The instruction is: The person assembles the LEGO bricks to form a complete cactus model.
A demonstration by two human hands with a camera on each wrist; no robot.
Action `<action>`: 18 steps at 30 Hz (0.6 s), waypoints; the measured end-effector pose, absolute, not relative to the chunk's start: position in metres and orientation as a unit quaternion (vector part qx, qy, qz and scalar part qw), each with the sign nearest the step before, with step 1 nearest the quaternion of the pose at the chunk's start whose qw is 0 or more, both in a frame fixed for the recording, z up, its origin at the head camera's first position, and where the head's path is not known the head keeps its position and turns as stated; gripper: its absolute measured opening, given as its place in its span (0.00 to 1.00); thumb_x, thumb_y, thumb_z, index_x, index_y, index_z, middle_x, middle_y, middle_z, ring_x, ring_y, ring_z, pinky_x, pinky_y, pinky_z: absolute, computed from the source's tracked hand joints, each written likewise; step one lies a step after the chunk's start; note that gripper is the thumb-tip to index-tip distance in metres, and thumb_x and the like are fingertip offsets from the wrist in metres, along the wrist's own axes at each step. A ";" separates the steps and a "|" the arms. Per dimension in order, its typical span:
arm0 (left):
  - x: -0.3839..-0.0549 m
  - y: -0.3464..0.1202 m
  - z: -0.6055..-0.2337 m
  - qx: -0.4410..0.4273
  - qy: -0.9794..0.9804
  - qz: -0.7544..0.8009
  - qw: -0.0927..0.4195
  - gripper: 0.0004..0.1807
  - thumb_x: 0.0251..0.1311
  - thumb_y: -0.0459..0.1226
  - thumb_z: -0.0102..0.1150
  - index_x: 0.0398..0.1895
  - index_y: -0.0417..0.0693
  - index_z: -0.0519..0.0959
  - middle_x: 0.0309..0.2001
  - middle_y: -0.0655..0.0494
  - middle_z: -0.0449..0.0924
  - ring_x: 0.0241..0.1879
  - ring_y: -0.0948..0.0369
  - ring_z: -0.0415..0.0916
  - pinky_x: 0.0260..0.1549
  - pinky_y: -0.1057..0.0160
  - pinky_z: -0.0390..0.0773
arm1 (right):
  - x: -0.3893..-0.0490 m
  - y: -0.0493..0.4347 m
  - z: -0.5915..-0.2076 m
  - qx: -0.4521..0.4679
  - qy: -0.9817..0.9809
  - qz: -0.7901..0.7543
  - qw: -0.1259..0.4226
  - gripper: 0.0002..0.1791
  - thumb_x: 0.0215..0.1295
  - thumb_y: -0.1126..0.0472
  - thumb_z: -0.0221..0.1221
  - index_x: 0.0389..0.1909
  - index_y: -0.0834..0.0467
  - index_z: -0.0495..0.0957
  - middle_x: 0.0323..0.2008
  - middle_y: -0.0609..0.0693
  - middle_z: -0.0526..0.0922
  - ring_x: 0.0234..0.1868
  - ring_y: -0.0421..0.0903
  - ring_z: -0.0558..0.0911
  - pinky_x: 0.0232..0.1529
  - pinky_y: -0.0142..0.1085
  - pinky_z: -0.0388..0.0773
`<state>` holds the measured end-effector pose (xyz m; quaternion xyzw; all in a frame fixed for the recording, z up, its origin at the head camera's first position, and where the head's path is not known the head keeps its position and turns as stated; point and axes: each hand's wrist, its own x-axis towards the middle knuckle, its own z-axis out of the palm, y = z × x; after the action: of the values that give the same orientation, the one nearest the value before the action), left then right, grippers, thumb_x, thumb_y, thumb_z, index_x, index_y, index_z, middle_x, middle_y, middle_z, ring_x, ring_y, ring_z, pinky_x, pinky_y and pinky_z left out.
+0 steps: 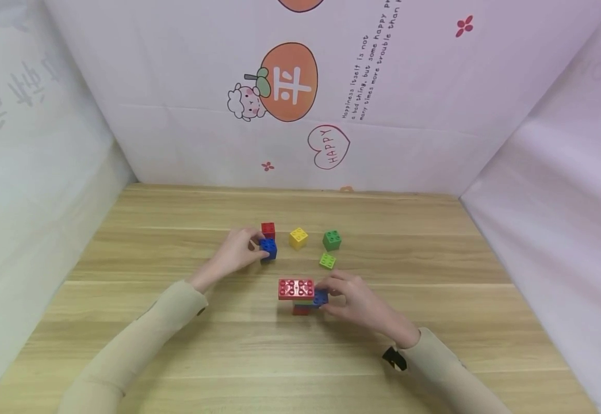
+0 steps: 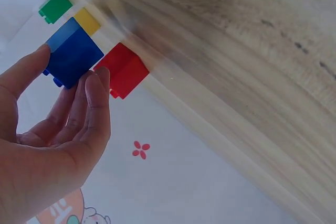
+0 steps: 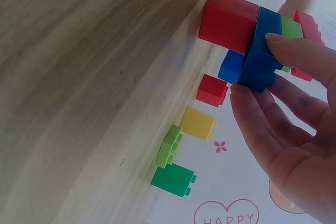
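Note:
My left hand (image 1: 239, 250) pinches a square blue block (image 2: 75, 56) between thumb and fingers, close beside a red block (image 2: 123, 71). Further right, my right hand (image 1: 356, 300) grips the jutting end of a longer blue block (image 3: 260, 51). That block is part of a small stack: a red block (image 3: 229, 22) below it, a thin light green block (image 3: 291, 30) above it, and a long red block (image 1: 296, 289) on top. The top block overhangs to the left, the blue one to the right.
Behind the stack stand a yellow block (image 1: 298, 238) and a green block (image 1: 332, 240), with a thin light green block (image 1: 327, 260) in front of the green one. White printed cloth (image 1: 202, 144) walls off the wooden table (image 1: 238, 356) at the back and both sides.

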<state>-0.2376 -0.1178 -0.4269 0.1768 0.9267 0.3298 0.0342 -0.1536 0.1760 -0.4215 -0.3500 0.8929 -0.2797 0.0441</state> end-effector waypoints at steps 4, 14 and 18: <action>-0.231 -0.117 -0.422 0.185 0.926 0.328 0.028 0.21 0.57 0.39 0.70 0.50 0.37 0.80 0.46 0.43 0.85 0.41 0.53 0.83 0.41 0.58 0.86 | -0.153 0.176 -0.422 -0.350 0.892 -0.282 0.045 0.21 0.55 0.65 0.70 0.51 0.60 0.80 0.49 0.54 0.84 0.46 0.46 0.86 0.46 0.36 0.87; -0.214 -0.115 -0.406 0.221 0.917 0.333 0.011 0.19 0.57 0.39 0.70 0.49 0.37 0.81 0.44 0.44 0.86 0.38 0.55 0.84 0.38 0.61 0.86 | -0.154 0.177 -0.422 -0.350 0.891 -0.285 0.046 0.21 0.55 0.65 0.70 0.51 0.60 0.80 0.49 0.54 0.84 0.47 0.46 0.86 0.46 0.36 0.87; -0.209 -0.111 -0.401 0.226 0.916 0.330 0.011 0.19 0.57 0.40 0.70 0.48 0.37 0.81 0.43 0.45 0.86 0.37 0.56 0.83 0.38 0.62 0.86 | -0.153 0.177 -0.423 -0.350 0.892 -0.281 0.043 0.21 0.55 0.65 0.70 0.51 0.60 0.81 0.49 0.54 0.85 0.46 0.46 0.86 0.46 0.36 0.87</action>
<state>-0.2094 -0.1113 -0.4005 0.2265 0.9164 0.3298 0.0111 -0.1534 0.1772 -0.4231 -0.3502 0.8924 -0.2813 0.0431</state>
